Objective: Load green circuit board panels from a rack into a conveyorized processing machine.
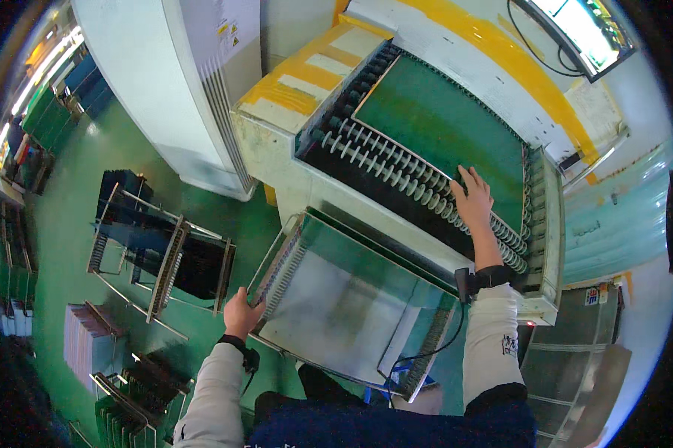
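Observation:
A large green panel [441, 127] lies flat on the roller conveyor [396, 168] of a white machine. My right hand [472, 198] is over the panel's near edge, fingers apart and fingertips on or just above its surface; contact is hard to tell. In front of me stands a slotted rack [277, 280] with toothed side rails, holding a greenish panel [336, 299] with a pale, cloudy face. My left hand [243, 313] is closed round the rack's left side, its fingertips partly hidden by the frame. Both wrists wear dark straps, and a cable hangs from the right one.
The white machine housing [277, 112] carries yellow tape. A tall white cabinet [157, 82] stands behind it at the left. More slotted racks [168, 269] with dark panels are on the green floor at left. A screen [583, 33] hangs at upper right.

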Tool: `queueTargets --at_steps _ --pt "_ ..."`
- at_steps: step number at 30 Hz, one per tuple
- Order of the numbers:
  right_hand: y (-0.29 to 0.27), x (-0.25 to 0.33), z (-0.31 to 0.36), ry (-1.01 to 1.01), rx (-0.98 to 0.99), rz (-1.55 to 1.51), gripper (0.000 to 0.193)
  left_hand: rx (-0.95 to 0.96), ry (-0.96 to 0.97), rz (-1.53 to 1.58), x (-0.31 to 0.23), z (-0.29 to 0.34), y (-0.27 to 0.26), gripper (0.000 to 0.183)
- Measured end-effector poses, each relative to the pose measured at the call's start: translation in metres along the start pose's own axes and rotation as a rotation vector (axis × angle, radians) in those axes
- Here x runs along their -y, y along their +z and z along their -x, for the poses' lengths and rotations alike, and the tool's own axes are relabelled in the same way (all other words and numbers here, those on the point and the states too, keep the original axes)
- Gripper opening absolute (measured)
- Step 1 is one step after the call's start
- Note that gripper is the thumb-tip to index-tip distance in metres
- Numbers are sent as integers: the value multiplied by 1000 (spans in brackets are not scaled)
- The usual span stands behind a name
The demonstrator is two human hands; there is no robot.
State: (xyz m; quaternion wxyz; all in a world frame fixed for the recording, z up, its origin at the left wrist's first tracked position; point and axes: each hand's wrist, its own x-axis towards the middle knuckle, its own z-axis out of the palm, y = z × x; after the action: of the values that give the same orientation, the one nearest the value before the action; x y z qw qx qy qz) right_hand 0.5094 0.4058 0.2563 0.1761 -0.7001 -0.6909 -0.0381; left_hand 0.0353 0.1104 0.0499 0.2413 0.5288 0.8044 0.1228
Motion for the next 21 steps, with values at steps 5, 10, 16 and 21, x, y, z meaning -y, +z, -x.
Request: queueTargets --at_steps 5,10,16,21 --pt "-1 -9 -5 -46 15 131 52 -14 2 36 -4 1 -8 49" --pt "13 -37 -30 -263 -3 28 50 -64 17 76 1 3 -7 52" --pt "11 -31 -10 -372 -3 -52 50 58 -40 82 4 5 -12 48" --pt "1 22 41 -548 -58 -103 43 24 -28 101 5 7 -10 44"
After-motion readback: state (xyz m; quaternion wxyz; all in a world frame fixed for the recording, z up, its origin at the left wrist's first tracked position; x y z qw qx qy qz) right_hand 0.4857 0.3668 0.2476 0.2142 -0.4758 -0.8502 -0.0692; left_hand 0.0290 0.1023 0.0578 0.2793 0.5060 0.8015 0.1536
